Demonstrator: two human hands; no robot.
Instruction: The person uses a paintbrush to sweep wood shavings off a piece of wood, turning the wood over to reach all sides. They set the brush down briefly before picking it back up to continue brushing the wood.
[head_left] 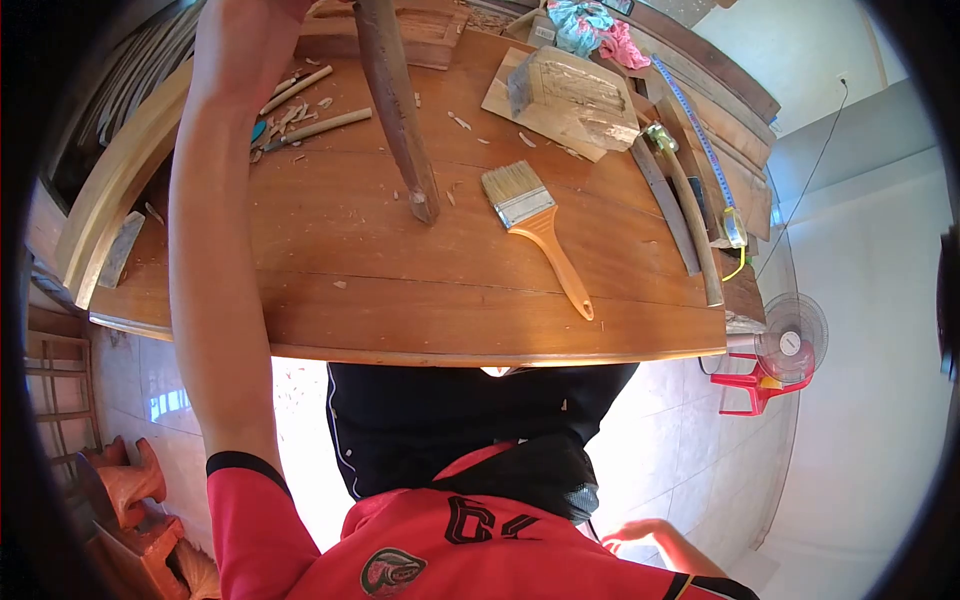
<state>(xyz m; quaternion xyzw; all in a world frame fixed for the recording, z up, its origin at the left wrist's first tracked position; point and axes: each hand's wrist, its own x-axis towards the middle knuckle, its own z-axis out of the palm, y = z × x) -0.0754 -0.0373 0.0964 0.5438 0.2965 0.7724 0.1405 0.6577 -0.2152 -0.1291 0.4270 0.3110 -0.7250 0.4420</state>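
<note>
My left arm reaches across the tabletop, and my left hand (pixel 282 8) is cut off by the top edge of the view, its fingers hidden. Close beside it, a dark length of wood (pixel 392 100) slants down over the table; I cannot tell whether the hand holds it. My right hand (pixel 640 533) hangs low by my waist, off the table, fingers loosely bent and apart with nothing in them. A paintbrush (pixel 545 245) with an orange handle lies on the table. Thin wooden-handled tools (pixel 325 128) rest among shavings near my left forearm.
The wooden table (pixel 450 310) carries a rough wood block (pixel 575 95) on a board. A hammer (pixel 690 205), a metal strip (pixel 665 205) and a tape measure (pixel 735 228) lie along the right edge. Curved wood (pixel 125 180) stands at left. A fan (pixel 790 342) and red stool (pixel 745 392) are beyond.
</note>
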